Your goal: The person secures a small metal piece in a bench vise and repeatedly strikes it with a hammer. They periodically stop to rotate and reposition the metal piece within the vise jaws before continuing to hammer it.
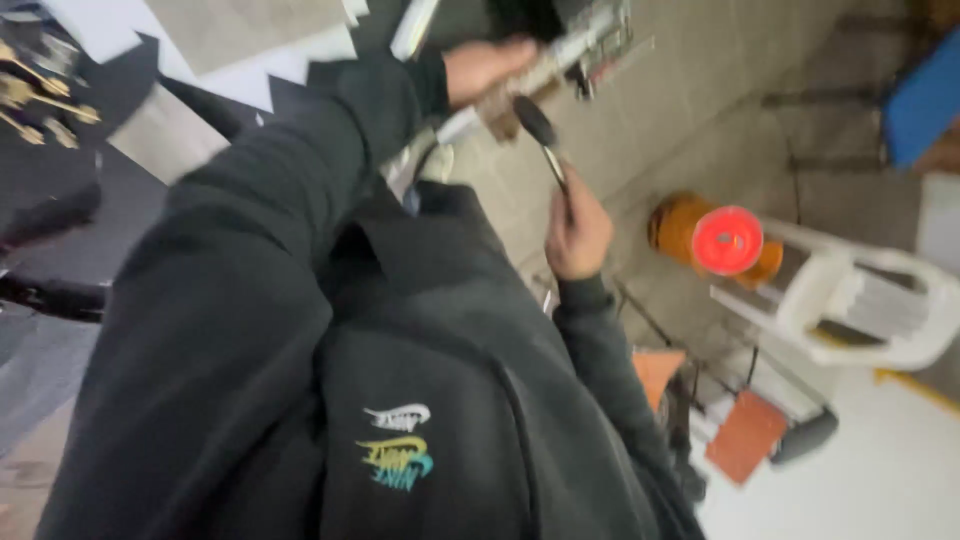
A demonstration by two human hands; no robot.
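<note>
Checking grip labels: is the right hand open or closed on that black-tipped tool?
Closed: the right hand has its fingers curled around the thin shaft of the black-tipped tool.

Left hand (pixel 487 66) stretched out ahead, fingers curled shut in a grip, knuckles up. Dark sleeve down to the wrist, arm nearly straight (blurred along its length). Right hand (pixel 577 236) below and just to the right of the left hand, closed in a fist, thumb side turned toward the left hand. Right arm bent at the elbow behind its hand, sleeved too.
</note>
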